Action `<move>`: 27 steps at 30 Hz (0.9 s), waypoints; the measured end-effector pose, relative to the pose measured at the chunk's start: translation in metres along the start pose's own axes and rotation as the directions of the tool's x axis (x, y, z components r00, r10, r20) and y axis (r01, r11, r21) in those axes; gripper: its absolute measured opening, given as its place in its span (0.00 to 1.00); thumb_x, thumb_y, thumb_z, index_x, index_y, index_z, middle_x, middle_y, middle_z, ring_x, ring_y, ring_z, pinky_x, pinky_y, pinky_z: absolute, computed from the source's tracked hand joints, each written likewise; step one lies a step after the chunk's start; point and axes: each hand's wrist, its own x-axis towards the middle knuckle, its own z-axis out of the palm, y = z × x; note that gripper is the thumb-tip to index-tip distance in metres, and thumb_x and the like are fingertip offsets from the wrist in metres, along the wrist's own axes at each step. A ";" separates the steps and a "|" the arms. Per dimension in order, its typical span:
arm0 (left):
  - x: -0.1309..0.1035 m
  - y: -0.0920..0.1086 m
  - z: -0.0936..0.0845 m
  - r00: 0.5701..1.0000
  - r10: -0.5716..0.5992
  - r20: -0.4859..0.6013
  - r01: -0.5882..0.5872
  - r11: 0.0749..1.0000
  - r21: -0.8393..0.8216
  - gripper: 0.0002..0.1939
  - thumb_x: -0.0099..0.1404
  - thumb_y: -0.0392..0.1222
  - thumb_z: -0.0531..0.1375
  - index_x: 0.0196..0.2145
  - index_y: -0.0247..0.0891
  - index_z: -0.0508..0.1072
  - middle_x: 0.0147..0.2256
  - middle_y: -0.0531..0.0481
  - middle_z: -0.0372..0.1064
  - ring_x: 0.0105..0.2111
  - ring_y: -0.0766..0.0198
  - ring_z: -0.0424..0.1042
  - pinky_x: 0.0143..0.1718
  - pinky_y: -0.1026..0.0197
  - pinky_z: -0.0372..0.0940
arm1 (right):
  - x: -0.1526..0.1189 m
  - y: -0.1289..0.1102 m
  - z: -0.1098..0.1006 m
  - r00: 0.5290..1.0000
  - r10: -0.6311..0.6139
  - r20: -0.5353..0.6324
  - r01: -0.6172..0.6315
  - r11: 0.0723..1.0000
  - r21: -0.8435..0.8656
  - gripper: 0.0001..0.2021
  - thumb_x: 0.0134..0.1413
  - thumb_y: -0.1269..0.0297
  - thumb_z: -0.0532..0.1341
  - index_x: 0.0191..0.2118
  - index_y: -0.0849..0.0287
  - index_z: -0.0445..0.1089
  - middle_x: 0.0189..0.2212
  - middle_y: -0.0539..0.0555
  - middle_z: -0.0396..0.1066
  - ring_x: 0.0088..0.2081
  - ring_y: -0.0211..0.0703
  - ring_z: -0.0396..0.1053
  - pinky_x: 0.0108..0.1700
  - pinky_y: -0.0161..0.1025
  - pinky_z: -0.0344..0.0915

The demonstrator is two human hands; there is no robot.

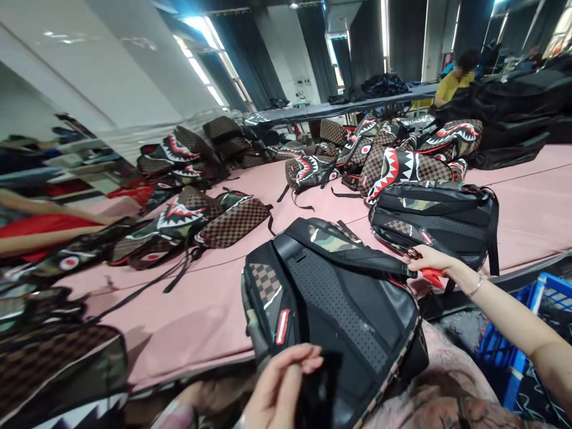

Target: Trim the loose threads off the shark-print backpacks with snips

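A black backpack point(339, 298) with camouflage and brown checkered panels lies in front of me, its padded back and straps facing up. My left hand point(286, 381) is over its lower edge, thumb and fingers pinched together; whatever they hold, if anything, I cannot make out. On the far right corner of the bag, my right hand point(429, 262) is closed around the end of a shoulder strap point(375, 256). A small red tool point(431, 276) is tucked in the same hand, its working end hidden. Just behind that hand lies a second, similar backpack point(433, 223), straps up.
Shark-mouth backpacks point(393, 170) are heaped along the pink table point(196, 322), with more at left point(179, 220). A blue crate point(513, 363) stands at lower right. A person in yellow point(451, 86) works at the back; another person's arms point(44, 232) show at left.
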 end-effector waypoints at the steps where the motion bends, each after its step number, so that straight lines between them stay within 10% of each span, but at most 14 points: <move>1: -0.003 0.002 0.013 0.996 -0.053 0.072 0.051 0.998 0.027 0.15 0.56 0.50 0.59 0.37 0.39 0.70 0.34 0.47 0.72 0.32 0.59 0.72 0.40 0.57 0.67 | -0.003 -0.009 0.009 0.999 -0.013 0.038 0.012 0.999 0.031 0.15 0.31 0.62 0.69 0.26 0.64 0.67 0.20 0.46 0.62 0.21 0.29 0.58 0.24 0.30 0.57; 5: -0.009 -0.002 0.062 0.977 -0.063 0.205 0.075 0.996 -0.052 0.25 0.55 0.46 0.61 0.50 0.41 0.63 0.41 0.46 0.70 0.38 0.59 0.72 0.45 0.56 0.66 | -0.016 -0.035 0.060 0.990 -0.093 0.103 0.081 0.991 0.109 0.16 0.34 0.60 0.68 0.28 0.64 0.67 0.20 0.45 0.61 0.20 0.28 0.56 0.23 0.29 0.54; 12: -0.011 -0.023 0.092 0.994 0.108 -0.026 -0.108 0.994 -0.007 0.23 0.50 0.43 0.65 0.45 0.42 0.71 0.45 0.46 0.69 0.45 0.57 0.69 0.48 0.57 0.64 | -0.024 -0.022 0.129 0.995 -0.066 0.080 0.042 0.961 0.273 0.17 0.38 0.53 0.67 0.25 0.64 0.66 0.21 0.46 0.61 0.23 0.30 0.58 0.27 0.29 0.57; 18: -0.008 -0.030 0.083 0.999 0.023 -0.023 -0.025 0.997 -0.073 0.22 0.49 0.41 0.66 0.44 0.42 0.72 0.38 0.48 0.72 0.34 0.61 0.73 0.38 0.59 0.69 | -0.029 -0.011 0.131 0.994 -0.025 0.103 -0.004 0.961 0.276 0.18 0.51 0.49 0.57 0.34 0.63 0.67 0.16 0.43 0.54 0.17 0.27 0.50 0.20 0.28 0.50; 27: -0.007 -0.035 0.090 0.973 0.194 -0.124 -0.194 0.981 0.015 0.05 0.55 0.40 0.60 0.26 0.38 0.74 0.26 0.50 0.72 0.28 0.64 0.70 0.32 0.63 0.64 | -0.049 -0.006 0.109 0.942 -0.331 0.044 0.327 0.886 -0.328 0.15 0.57 0.61 0.53 0.49 0.57 0.60 0.44 0.55 0.66 0.45 0.42 0.65 0.46 0.41 0.63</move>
